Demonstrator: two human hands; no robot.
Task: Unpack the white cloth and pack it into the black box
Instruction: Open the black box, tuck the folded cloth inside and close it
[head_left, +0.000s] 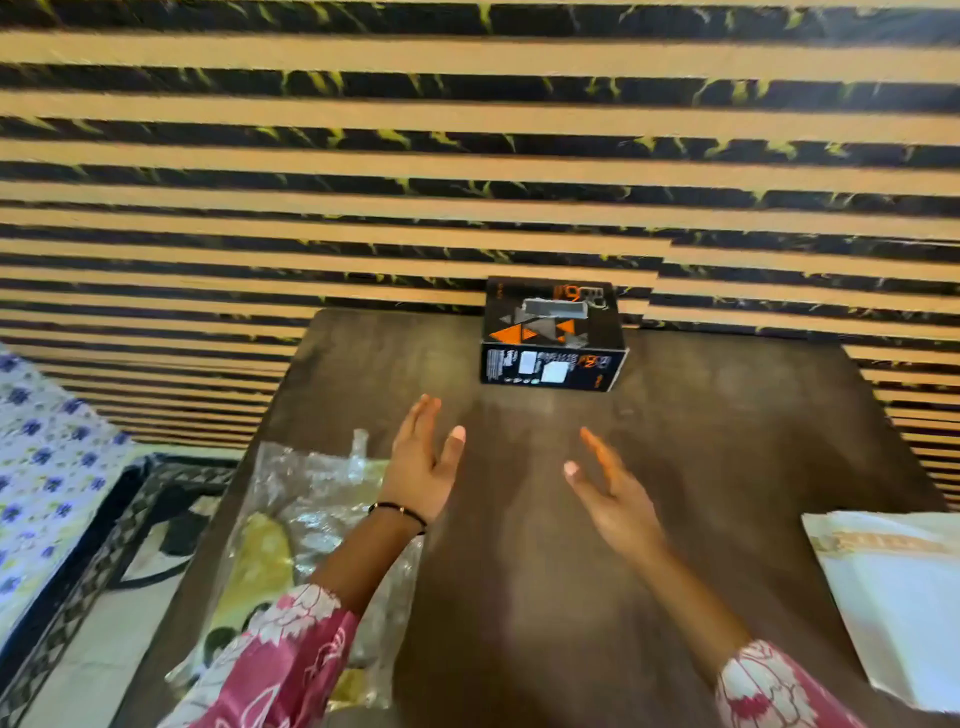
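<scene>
Left hand (423, 460): open, empty, palm facing inward
Right hand (610, 491): open, empty, apart from left
Box (553, 335): closed, beyond both hands
Cloth (893, 592): folded, right of right hand

A dark brown bench (675, 467) is seen set against a wall (467, 130) covered in horizontal tan and black bands, the black ones veined with yellow-green. A crumpled clear plastic wrapper (317, 499) is laid on the bench's near left part, with a yellow printed sheet (254, 561) visible inside it. To the left, a white fabric printed with blue flowers (47, 467) is spread. Beside it, a floor mat (124, 545) bordered in a black-and-white pattern is seen.
</scene>
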